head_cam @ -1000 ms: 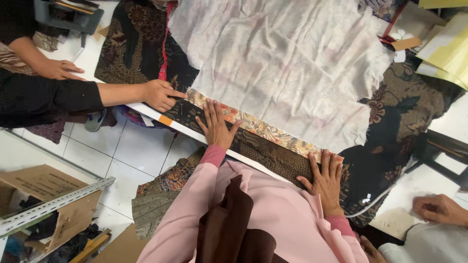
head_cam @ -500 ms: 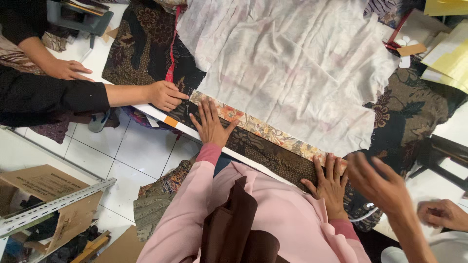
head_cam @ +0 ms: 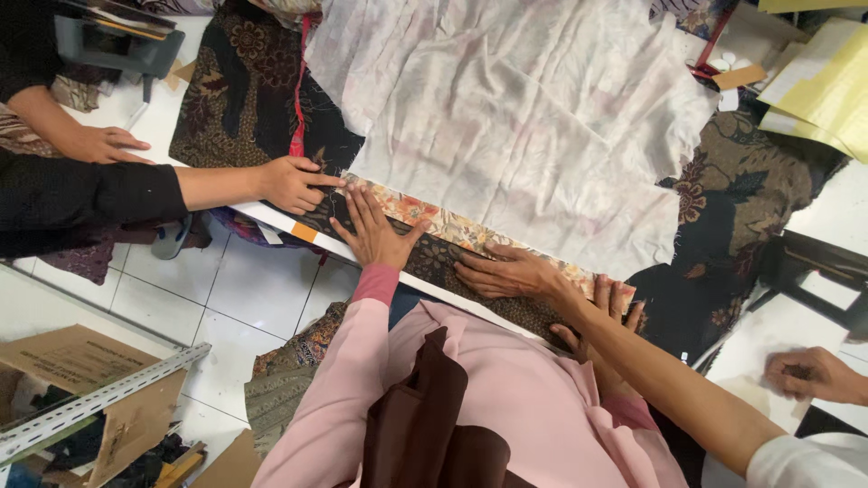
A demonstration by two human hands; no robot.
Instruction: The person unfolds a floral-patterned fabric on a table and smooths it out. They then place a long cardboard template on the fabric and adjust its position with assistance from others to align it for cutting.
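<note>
I press my left hand [head_cam: 375, 233], fingers spread flat, on the batik cloth [head_cam: 434, 258]; my right hand [head_cam: 608, 312], half hidden, lies flat under a co-worker's arm [head_cam: 651, 370].

Tabletop [head_cam: 271, 217]: white, its front edge running slantwise.
Dark patterned cloth [head_cam: 244, 99]: spread directly on it, hanging over the front edge.
White fabric [head_cam: 506, 117]: crumpled, lying on the dark cloth.
Yellow paper sheets [head_cam: 827, 86]: at the far right corner.
Floor [head_cam: 244, 289]: white tiles below.
</note>
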